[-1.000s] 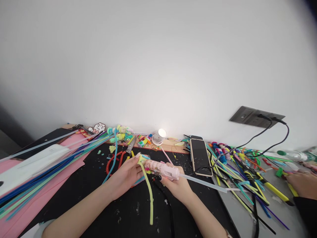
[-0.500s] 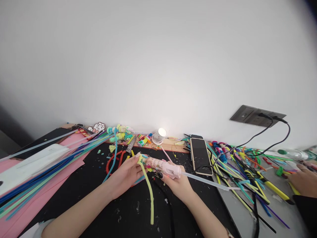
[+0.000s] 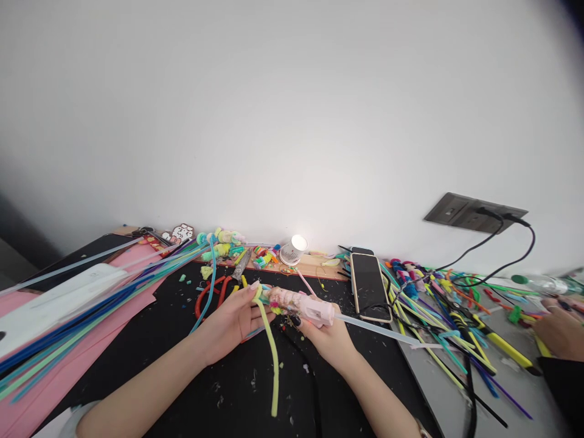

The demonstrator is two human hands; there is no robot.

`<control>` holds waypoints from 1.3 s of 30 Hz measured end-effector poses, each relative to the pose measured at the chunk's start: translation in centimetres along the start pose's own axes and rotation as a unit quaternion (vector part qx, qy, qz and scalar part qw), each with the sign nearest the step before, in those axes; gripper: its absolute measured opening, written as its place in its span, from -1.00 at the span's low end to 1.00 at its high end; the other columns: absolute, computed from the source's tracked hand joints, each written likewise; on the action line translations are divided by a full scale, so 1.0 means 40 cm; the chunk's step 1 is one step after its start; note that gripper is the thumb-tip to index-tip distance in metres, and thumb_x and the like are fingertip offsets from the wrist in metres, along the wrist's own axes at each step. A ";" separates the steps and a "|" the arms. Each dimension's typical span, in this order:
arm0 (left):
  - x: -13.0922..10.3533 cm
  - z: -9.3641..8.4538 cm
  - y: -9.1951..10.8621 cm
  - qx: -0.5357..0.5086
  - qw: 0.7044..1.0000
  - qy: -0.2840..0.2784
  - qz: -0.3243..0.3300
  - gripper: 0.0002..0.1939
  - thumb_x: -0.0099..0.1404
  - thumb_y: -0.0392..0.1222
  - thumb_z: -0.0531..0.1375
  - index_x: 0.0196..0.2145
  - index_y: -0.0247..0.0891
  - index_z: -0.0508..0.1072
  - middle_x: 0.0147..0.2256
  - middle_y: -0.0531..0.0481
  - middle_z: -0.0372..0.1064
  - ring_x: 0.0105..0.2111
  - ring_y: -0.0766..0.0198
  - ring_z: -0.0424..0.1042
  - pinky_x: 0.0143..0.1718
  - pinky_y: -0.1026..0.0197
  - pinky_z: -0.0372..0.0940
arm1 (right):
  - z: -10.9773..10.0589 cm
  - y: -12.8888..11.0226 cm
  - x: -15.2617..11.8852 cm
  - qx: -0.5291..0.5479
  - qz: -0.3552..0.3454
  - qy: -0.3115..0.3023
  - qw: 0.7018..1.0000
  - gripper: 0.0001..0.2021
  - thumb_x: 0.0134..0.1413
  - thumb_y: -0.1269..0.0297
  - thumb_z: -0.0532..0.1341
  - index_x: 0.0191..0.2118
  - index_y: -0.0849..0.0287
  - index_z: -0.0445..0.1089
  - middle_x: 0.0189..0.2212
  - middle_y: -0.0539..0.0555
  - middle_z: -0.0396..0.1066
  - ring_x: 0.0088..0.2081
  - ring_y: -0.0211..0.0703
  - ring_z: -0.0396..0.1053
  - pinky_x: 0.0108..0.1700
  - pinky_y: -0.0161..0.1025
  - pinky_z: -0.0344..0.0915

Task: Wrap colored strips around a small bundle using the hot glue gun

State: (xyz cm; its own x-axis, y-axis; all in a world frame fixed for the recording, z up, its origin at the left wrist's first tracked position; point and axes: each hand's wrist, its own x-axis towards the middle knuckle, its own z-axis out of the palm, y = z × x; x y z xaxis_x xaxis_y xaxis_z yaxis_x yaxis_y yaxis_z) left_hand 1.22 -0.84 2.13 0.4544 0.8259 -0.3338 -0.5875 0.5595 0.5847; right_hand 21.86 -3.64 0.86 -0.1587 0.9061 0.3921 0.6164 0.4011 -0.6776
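My right hand [image 3: 331,344] is wrapped round a pale pink glue gun [image 3: 318,310], with a translucent glue stick [image 3: 374,329] sticking out of its rear end. The gun's front points left, at the fingertips of my left hand [image 3: 230,328]. Between thumb and finger, my left hand pinches a small piece wound from yellow pipe cleaner. A loose yellow strand [image 3: 274,371] hangs down from it over the black mat [image 3: 237,395]. The gun's nozzle is hard to make out against the coloured bits.
Red-handled pliers [image 3: 222,292] lie beyond my left hand. Near the wall stand a paper cup [image 3: 294,249] and a phone [image 3: 369,286]. Pipe cleaners [image 3: 91,310] lie at left. Yellow-black pliers [image 3: 504,347], cables and another person's hand [image 3: 561,331] are at right.
The hanging yellow strand has swung slightly left. The fingers of my left hand have spread a little below the pinch. The other person's hand has shifted slightly.
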 end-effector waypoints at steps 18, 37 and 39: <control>0.007 -0.006 0.001 0.007 0.999 0.031 -0.009 -0.80 0.40 -0.25 0.08 -0.27 -0.29 0.50 -0.36 -0.06 0.51 -0.39 0.27 0.49 -0.28 0.25 0.42 | 0.000 -0.001 0.001 0.013 0.006 -0.002 1.000 -0.87 0.05 0.24 0.20 -0.41 0.08 0.48 -0.41 0.03 0.55 -0.38 -0.09 0.49 -0.33 -0.26 0.44; 0.006 -0.006 -0.003 -0.002 0.999 0.037 -0.003 -0.79 0.40 -0.26 0.07 -0.41 -0.24 0.39 -0.41 -0.01 0.49 -0.43 0.28 0.49 -0.30 0.23 0.43 | 0.000 -0.003 0.008 0.053 -0.030 0.002 0.998 -0.86 0.06 0.28 0.18 -0.43 0.13 0.46 -0.37 0.10 0.56 -0.41 -0.09 0.50 -0.36 -0.28 0.43; 0.008 -0.011 -0.005 -0.001 1.000 0.024 -0.006 -0.81 0.40 -0.24 0.08 -0.39 -0.24 0.39 -0.40 -0.02 0.49 -0.42 0.28 0.49 -0.28 0.23 0.43 | -0.001 -0.004 0.010 0.052 -0.033 0.002 0.998 -0.86 0.06 0.29 0.18 -0.44 0.13 0.45 -0.37 0.09 0.56 -0.40 -0.09 0.50 -0.35 -0.28 0.43</control>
State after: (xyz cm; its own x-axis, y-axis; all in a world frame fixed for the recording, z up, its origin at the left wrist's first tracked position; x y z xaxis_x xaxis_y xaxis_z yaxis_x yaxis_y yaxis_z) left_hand 1.19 -0.66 1.57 0.4286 0.8214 -0.3762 -0.5836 0.5696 0.5788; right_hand 21.75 -3.37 1.14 -0.1939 0.8768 0.4400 0.5204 0.4722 -0.7115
